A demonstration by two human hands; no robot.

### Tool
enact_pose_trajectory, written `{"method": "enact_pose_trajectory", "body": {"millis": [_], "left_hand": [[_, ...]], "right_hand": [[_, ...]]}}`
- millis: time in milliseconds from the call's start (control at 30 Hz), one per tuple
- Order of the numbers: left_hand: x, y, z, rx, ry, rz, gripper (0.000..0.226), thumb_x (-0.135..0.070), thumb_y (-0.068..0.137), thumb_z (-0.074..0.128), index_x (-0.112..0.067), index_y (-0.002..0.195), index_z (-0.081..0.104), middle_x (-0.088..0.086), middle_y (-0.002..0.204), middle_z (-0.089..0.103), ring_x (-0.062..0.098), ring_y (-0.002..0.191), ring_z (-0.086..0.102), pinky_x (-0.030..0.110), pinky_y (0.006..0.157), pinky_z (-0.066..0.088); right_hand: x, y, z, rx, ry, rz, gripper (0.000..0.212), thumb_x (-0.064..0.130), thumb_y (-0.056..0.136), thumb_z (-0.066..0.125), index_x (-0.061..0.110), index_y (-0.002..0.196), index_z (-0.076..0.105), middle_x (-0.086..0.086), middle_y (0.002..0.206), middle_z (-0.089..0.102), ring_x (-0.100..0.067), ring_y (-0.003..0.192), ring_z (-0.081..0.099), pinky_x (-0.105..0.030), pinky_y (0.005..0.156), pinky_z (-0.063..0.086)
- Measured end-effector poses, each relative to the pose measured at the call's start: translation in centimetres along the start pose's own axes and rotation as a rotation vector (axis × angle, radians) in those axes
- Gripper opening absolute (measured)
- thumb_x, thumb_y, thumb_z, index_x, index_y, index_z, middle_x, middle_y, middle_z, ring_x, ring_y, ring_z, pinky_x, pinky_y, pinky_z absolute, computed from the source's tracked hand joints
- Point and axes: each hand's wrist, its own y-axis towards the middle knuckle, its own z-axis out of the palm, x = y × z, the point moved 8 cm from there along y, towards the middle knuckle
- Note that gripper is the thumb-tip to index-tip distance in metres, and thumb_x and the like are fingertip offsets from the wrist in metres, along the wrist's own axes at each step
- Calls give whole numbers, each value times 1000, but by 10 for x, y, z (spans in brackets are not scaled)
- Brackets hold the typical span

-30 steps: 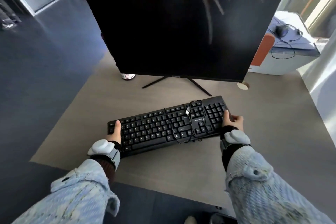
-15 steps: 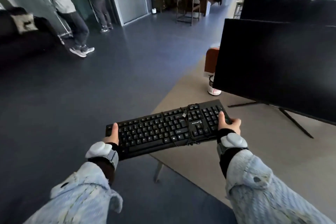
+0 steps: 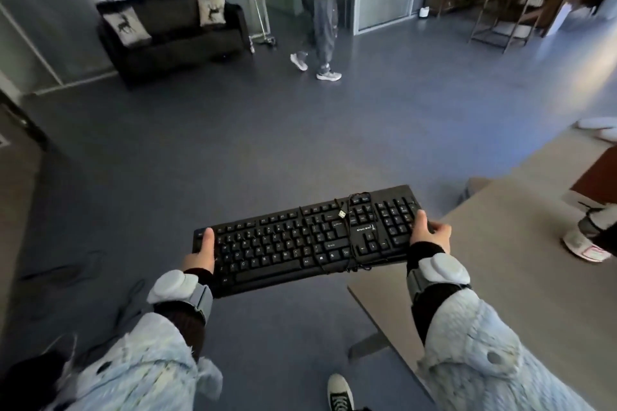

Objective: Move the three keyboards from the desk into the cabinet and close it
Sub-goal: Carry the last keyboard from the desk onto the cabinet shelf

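A black keyboard (image 3: 300, 240) with its cable wound around the right part is held level in the air, over the dark blue floor, left of the desk (image 3: 521, 277). My left hand (image 3: 200, 255) grips its left end, thumb on top. My right hand (image 3: 429, 232) grips its right end by the number pad. No other keyboard and no cabinet shows clearly in this view.
The grey desk's corner and leg are at the lower right. A person (image 3: 317, 10) stands ahead by glass doors. A black sofa (image 3: 173, 30) is at the back left. A brown surface (image 3: 13, 210) lies along the left edge. My shoe (image 3: 340, 392) is below.
The view has swung left, away from the desk and monitor. The keyboard has been lifted off the desk and carried left over the floor, both hands still on its ends.
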Motion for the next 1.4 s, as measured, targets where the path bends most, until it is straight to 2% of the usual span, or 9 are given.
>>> {"method": "enact_pose_trajectory", "body": {"millis": [167,333,533,667,900,1033,1167,1267,1400], "left_hand": [[-18,37,-22,-74,-64,-53,84,-61,89,34,7,137,41,26,144,43,39,131,43,39,108,29],[-34,79,-54,-188,-154,-123,85,-62,89,34,8,138,38,27,144,42,40,129,44,40,106,32],[-18,123,-91,-238,-252,-236,84,-61,90,34,7,139,37,27,142,44,40,126,46,41,105,36],[-20,180,-127,-287,-333,-288,80,-56,92,36,8,140,34,27,143,43,40,127,45,40,102,36],[-53,295,-222,-310,-481,-296,80,-59,90,34,2,141,38,23,144,44,38,125,48,37,102,37],[-85,364,-300,-388,-563,-228,88,-67,84,36,-3,144,36,21,146,43,38,127,47,39,109,35],[-94,401,-341,-382,-607,-229,97,-76,77,34,-8,147,31,20,147,41,38,128,46,46,110,35],[-91,452,-385,-489,-660,-241,90,-71,82,33,-5,144,36,22,143,45,39,125,47,44,109,35],[-92,499,-418,-552,-697,-260,81,-62,88,35,-1,140,40,24,141,47,39,124,48,39,104,35]], "right_hand": [[35,18,78,120,-54,26,48,47,87,51,8,114,49,-21,116,62,-36,106,60,-35,88,39],[91,29,182,255,-107,-48,52,47,88,51,7,121,47,-20,122,59,-36,112,57,-37,94,39],[112,17,277,396,-185,-72,51,46,87,51,8,121,47,-19,120,60,-36,110,57,-37,91,40],[132,-3,377,478,-206,-113,48,44,87,53,8,118,48,-19,117,61,-36,105,59,-35,84,39],[186,-59,549,554,-263,-190,48,46,85,52,11,118,47,-18,113,62,-32,90,57,-36,81,39],[224,-105,650,603,-236,-257,47,44,86,53,10,117,46,-19,114,61,-33,93,58,-34,78,38],[243,-134,714,631,-242,-277,48,44,86,54,9,118,46,-19,112,60,-37,100,59,-35,79,38],[258,-163,812,711,-234,-294,47,45,86,54,9,115,47,-15,102,59,-33,90,58,-35,78,39],[269,-190,899,796,-221,-289,45,46,84,56,10,110,48,-10,93,55,-26,78,51,-34,75,38]]}}
